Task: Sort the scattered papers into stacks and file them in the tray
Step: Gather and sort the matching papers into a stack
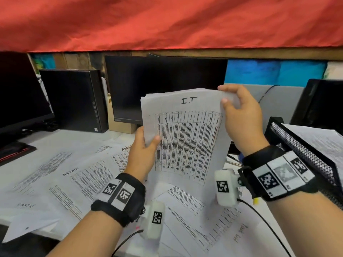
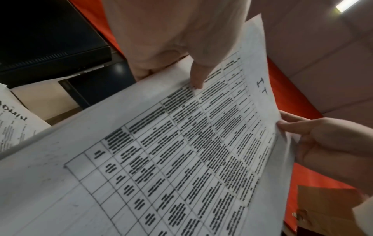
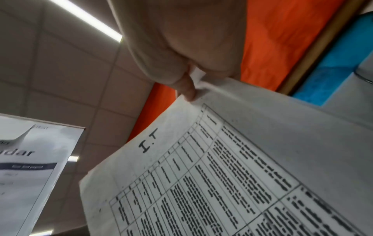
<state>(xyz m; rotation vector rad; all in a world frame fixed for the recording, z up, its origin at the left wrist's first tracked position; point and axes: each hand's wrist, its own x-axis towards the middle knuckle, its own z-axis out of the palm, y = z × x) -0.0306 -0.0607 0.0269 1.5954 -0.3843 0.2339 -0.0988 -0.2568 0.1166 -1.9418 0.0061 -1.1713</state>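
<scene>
A thin stack of papers [image 1: 185,141] with a printed table and "I.T" handwritten on top is held upright above the desk. My left hand [image 1: 143,145] grips its left edge, thumb on the front. At the top right corner my right hand [image 1: 239,112] pinches the sheets between thumb and fingers. The same stack [image 2: 181,151] fills the left wrist view, and the right wrist view shows its "I.T" corner [image 3: 222,159]. Several loose sheets [image 1: 78,175] lie scattered on the desk, some marked "ADMIN". A black mesh tray [image 1: 304,154] with papers in it stands at the right.
A dark monitor [image 1: 163,86] stands right behind the held stack, a black small computer [image 1: 74,99] to its left and another monitor [image 1: 20,97] at far left. A red cloth [image 1: 167,23] hangs overhead. Cables trail from both wrist cameras across the desk front.
</scene>
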